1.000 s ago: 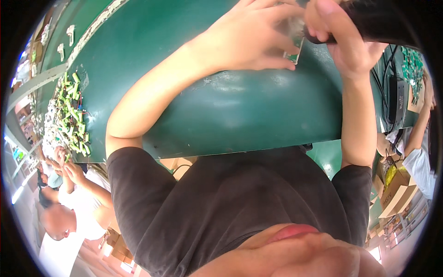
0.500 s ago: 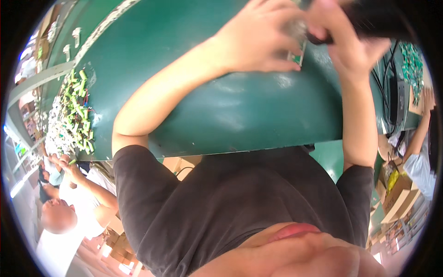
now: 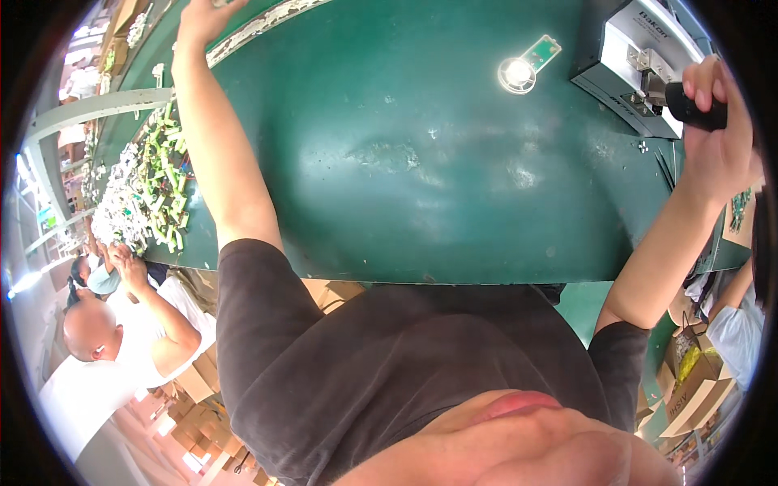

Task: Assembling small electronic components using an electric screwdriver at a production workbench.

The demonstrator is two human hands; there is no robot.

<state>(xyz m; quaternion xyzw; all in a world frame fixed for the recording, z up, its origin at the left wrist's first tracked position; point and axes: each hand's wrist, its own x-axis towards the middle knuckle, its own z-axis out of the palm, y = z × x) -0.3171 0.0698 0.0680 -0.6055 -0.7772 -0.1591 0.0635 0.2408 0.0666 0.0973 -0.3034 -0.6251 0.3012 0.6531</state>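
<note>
My left hand [image 3: 204,18] stretches to the far left edge of the green table [image 3: 389,162], over a pale strip [image 3: 267,20]. Its fingertips are cut off by the picture's rim, so I cannot see whether it holds anything. My right hand [image 3: 717,138] is at the far right, closed around a black tool handle [image 3: 695,109] next to a dark box-shaped station [image 3: 628,69]. A small green circuit board with a round white disc [image 3: 525,66] lies alone on the table, between and beyond both hands.
A heap of small green and white parts [image 3: 150,190] lies along the table's left edge. Other people [image 3: 105,324] work at the lower left. Cardboard boxes [image 3: 697,389] stand at the lower right, with more on the floor.
Both hands were together over the small green board at the top middle. Now the board lies on the table, my left hand has gone far left, and my right has moved right with the black handle.
</note>
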